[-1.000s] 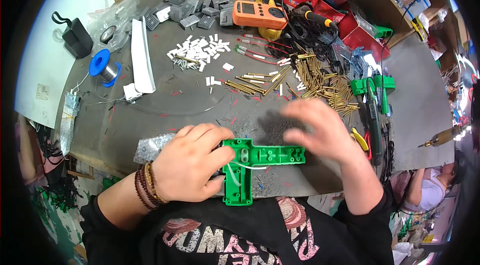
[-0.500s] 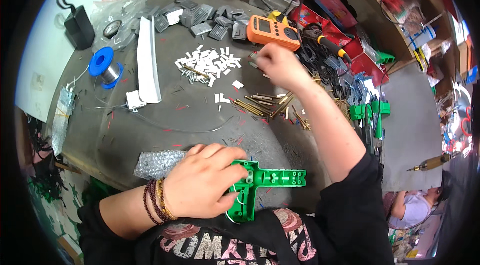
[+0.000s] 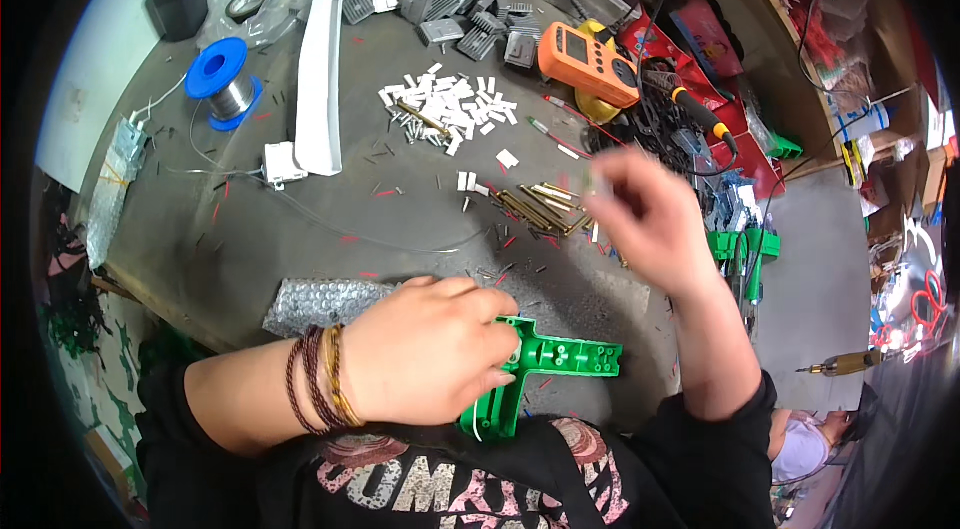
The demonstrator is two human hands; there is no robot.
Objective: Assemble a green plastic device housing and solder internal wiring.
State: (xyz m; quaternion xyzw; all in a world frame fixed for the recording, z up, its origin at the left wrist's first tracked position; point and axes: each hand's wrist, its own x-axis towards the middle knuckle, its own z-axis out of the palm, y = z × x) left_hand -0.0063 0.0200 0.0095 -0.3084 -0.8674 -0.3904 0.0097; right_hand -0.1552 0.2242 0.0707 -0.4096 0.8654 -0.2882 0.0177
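My left hand (image 3: 440, 349) is closed on a green T-shaped plastic housing (image 3: 565, 356), its hollow inner side facing up. Screw posts and a white wire show inside it; my fingers hide part of the wider end. Motion blurs my right hand (image 3: 650, 219), raised over the bench to the right of some long brass rods (image 3: 535, 209). Its thumb and fingers are pinched together around something small and pale greenish that I cannot make out. Red-wired test probes (image 3: 550, 136) lie just beyond that hand.
Past the rods is a heap of small white pieces (image 3: 455, 109), with grey ribbed blocks (image 3: 440, 32) behind. An orange multimeter (image 3: 590, 62) stands back right. A blue solder spool (image 3: 225, 84) and white channel strip (image 3: 320, 79) are left. Bubble wrap (image 3: 325, 304) lies beside my left hand.
My right hand has drawn back from beside the multimeter toward my body and to the right, fingers pinched. My left hand keeps its hold on the housing. The view has shifted slightly.
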